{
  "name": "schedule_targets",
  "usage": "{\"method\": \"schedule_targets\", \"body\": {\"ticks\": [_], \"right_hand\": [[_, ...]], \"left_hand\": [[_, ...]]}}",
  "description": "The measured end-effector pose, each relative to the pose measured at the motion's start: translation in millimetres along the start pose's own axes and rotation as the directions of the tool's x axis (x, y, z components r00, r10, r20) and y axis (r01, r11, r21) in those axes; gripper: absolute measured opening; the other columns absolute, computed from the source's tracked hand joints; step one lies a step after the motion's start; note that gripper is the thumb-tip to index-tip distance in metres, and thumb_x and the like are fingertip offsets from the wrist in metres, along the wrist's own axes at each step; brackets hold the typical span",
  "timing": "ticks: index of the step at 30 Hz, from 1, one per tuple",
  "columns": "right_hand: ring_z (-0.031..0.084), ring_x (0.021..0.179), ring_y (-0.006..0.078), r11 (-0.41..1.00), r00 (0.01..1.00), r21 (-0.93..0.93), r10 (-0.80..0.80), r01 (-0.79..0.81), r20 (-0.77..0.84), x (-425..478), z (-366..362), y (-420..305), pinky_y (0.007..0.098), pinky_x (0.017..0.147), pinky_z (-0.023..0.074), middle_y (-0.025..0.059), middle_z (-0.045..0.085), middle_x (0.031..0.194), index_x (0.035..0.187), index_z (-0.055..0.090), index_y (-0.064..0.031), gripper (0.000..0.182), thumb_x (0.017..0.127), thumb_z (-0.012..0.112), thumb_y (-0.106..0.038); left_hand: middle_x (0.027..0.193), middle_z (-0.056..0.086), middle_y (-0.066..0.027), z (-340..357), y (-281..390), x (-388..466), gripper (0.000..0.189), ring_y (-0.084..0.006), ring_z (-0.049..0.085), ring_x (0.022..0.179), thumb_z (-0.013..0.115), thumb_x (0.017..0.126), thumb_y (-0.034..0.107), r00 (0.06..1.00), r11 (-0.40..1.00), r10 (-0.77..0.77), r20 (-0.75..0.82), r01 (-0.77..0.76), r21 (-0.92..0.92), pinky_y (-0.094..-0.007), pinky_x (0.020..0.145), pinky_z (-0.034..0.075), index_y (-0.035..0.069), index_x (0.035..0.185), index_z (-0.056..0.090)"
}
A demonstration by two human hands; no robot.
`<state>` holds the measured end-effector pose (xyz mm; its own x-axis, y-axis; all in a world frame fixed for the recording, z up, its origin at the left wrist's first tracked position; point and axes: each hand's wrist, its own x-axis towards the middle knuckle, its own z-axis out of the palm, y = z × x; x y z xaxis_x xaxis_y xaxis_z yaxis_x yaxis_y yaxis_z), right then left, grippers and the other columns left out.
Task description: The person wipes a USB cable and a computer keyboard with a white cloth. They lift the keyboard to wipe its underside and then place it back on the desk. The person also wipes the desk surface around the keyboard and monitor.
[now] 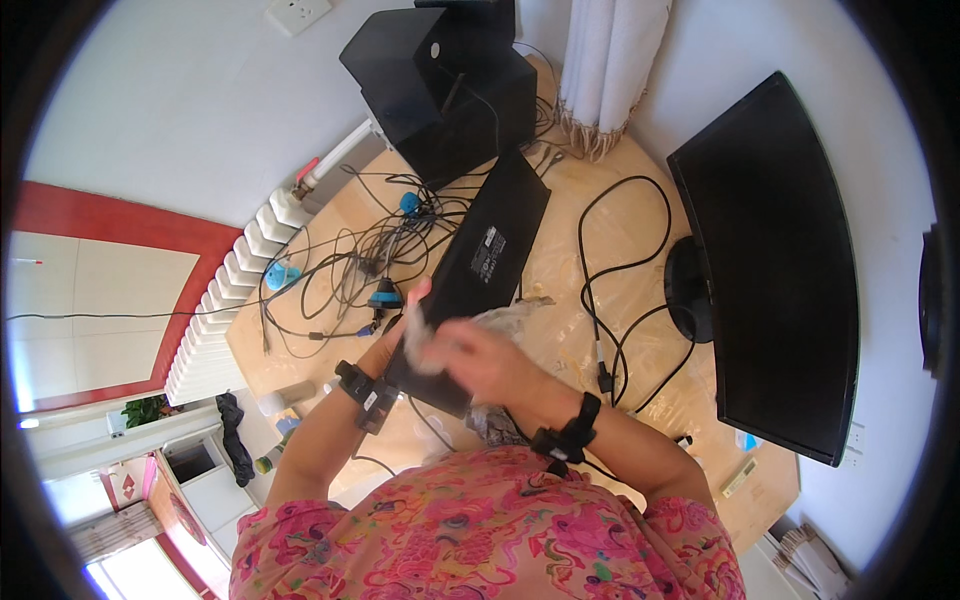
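Observation:
A long black keyboard [499, 251] is tilted up before me with its underside showing, where a label bears writing. My left hand [403, 326] grips its left long edge near the lower end, with most of the fingers hidden behind it. My right hand [484, 360] is blurred and pinches a pale crumpled wipe [421, 346] against or just above the underside; contact is hard to tell. Crumpled clear plastic [514, 321] lies on the table just beyond the right hand. More crumpled plastic [491, 426] is close to my body, partly under the right wrist.
Tangled black cables [390, 232] and a blue-and-black plug [385, 294] lie left of the keyboard. Black boxy equipment [457, 97] stands behind. On the right are a curved monitor [780, 277] and a looped cable [592, 300]. A white radiator [247, 270] borders the wooden table [555, 360].

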<state>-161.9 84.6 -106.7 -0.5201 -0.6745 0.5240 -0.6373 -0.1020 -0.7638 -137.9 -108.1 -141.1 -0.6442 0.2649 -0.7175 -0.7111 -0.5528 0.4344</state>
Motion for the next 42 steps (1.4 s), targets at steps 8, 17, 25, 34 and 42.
{"method": "schedule_targets", "body": {"ticks": [8,17,25,34,42], "right_hand": [[0.061,0.08,0.0247,0.913,0.889,-0.008,0.394,-0.407,-0.231,-12.0,-10.9,26.8,0.0309,0.068,0.0508,0.013,0.057,0.104,0.117,0.067,-0.0085,0.046,0.077,0.06,0.013],[0.062,0.092,0.0316,0.875,0.863,-0.146,0.405,-0.462,-0.302,-40.0,-22.4,63.6,0.0392,0.079,0.0531,0.0159,0.059,0.105,0.114,0.065,-0.0067,0.039,0.077,0.062,0.006],[0.063,0.087,0.0294,0.968,0.976,-0.128,0.219,-0.217,0.002,-58.1,-14.6,5.6,0.0352,0.073,0.0533,0.0123,0.06,0.102,0.112,0.067,-0.0084,0.039,0.076,0.064,0.006],[0.064,0.088,0.0293,0.984,0.989,-0.156,0.098,-0.08,0.113,-79.3,-20.1,23.6,0.0372,0.074,0.0535,0.0118,0.062,0.105,0.113,0.068,-0.0095,0.038,0.077,0.065,0.0],[0.061,0.096,0.0374,0.672,0.646,-0.121,0.622,-0.73,-0.444,-73.7,-63.4,84.4,0.0415,0.082,0.0523,0.0189,0.059,0.112,0.115,0.064,-0.0012,0.035,0.08,0.064,-0.001]], "left_hand": [[0.128,0.061,-0.0137,-0.4,-4.8,0.3,0.088,-0.0245,0.062,0.111,0.045,0.088,0.077,0.964,0.998,0.069,0.257,-0.068,-0.012,-0.0382,0.099,0.05,0.008,0.144,0.045],[0.133,0.058,-0.0181,21.8,7.6,-7.2,0.093,-0.0283,0.062,0.115,0.048,0.086,0.077,0.927,1.0,0.003,0.374,-0.011,0.018,-0.0407,0.101,0.05,0.007,0.146,0.042],[0.135,0.054,-0.0248,6.7,5.6,-4.5,0.105,-0.0353,0.058,0.12,0.051,0.079,0.083,0.962,0.996,0.034,0.269,-0.055,0.072,-0.045,0.103,0.048,0.005,0.149,0.037],[0.131,0.057,-0.0253,20.5,5.7,-3.9,0.103,-0.0324,0.061,0.117,0.052,0.081,0.079,0.911,0.992,-0.065,0.408,0.103,-0.072,-0.0414,0.099,0.05,0.002,0.148,0.038],[0.124,0.063,-0.0164,18.3,5.6,-7.9,0.087,-0.0241,0.065,0.109,0.059,0.087,0.066,0.93,0.991,-0.091,0.355,0.048,0.128,-0.0362,0.095,0.053,0.002,0.142,0.043]]}}
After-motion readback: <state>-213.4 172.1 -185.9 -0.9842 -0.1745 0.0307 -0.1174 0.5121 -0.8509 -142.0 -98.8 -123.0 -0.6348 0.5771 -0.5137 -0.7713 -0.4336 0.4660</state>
